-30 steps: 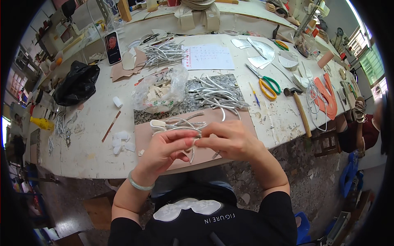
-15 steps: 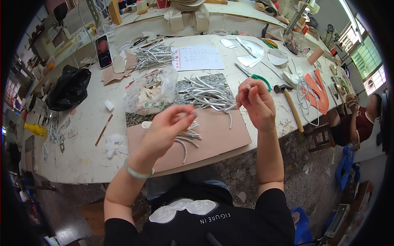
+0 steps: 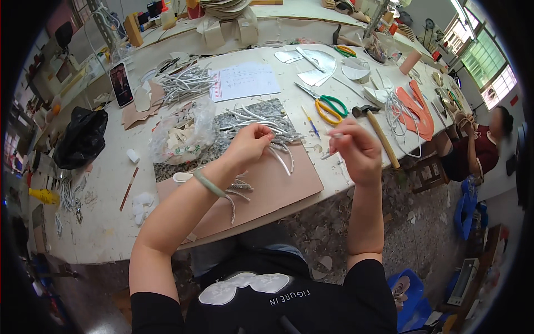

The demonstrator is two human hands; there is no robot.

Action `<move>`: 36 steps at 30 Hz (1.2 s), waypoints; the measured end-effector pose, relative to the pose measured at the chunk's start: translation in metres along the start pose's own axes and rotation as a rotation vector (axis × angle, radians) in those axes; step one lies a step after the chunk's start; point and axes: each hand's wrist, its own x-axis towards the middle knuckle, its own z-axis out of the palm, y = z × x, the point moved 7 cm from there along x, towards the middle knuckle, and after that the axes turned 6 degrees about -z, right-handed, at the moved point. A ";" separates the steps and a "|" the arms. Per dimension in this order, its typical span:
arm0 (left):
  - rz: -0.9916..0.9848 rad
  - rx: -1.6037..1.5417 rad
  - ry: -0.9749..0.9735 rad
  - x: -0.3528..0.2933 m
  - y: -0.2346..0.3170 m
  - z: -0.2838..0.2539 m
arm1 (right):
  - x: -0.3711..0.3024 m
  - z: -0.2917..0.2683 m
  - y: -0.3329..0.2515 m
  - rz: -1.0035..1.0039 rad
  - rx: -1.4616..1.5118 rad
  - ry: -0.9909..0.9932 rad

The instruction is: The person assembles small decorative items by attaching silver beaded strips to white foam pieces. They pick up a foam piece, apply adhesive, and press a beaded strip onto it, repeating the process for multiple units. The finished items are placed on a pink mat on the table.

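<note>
My left hand (image 3: 251, 146) reaches over the near side of a pile of silver cords (image 3: 250, 118), its thumb and fingertips pinched on a cord at the pile's edge. The pile lies on a speckled stone slab (image 3: 272, 106). Raised to the right of it, my right hand (image 3: 360, 153) is curled closed, with a small pale piece at the fingertips too small to name. Under my left forearm, a few shorter silver cords (image 3: 239, 189) lie on a brown board (image 3: 278, 189), beside a small white oval piece (image 3: 182, 177).
Scissors with green and yellow handles (image 3: 328, 107) and a hammer (image 3: 384, 139) lie on the right. A clear plastic bag of scraps (image 3: 186, 133), a phone (image 3: 121, 84) and a black bag (image 3: 82, 136) are on the left. Another person (image 3: 486, 142) sits at far right.
My left hand has moved forward and right to the silver cord pile. My right hand has come slightly nearer and turned. The view has shifted, uncovering the yellow scissor handle.
</note>
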 end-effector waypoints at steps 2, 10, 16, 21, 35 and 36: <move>0.050 -0.131 -0.053 -0.030 0.016 -0.002 | 0.003 0.016 -0.002 0.086 -0.382 -0.074; 0.183 -0.331 -0.142 -0.137 0.044 -0.013 | -0.004 0.062 -0.007 -0.002 -0.428 -0.191; 0.261 -0.290 -0.134 -0.159 0.035 -0.021 | 0.001 0.094 -0.018 -0.048 -0.358 -0.305; 0.193 -0.335 -0.092 -0.161 0.024 -0.029 | 0.002 0.106 -0.018 -0.061 -0.357 -0.365; 0.171 -0.380 -0.085 -0.165 0.018 -0.037 | 0.003 0.118 -0.011 -0.021 -0.343 -0.387; 0.171 -0.381 -0.080 -0.165 0.018 -0.037 | 0.004 0.119 -0.012 -0.018 -0.342 -0.387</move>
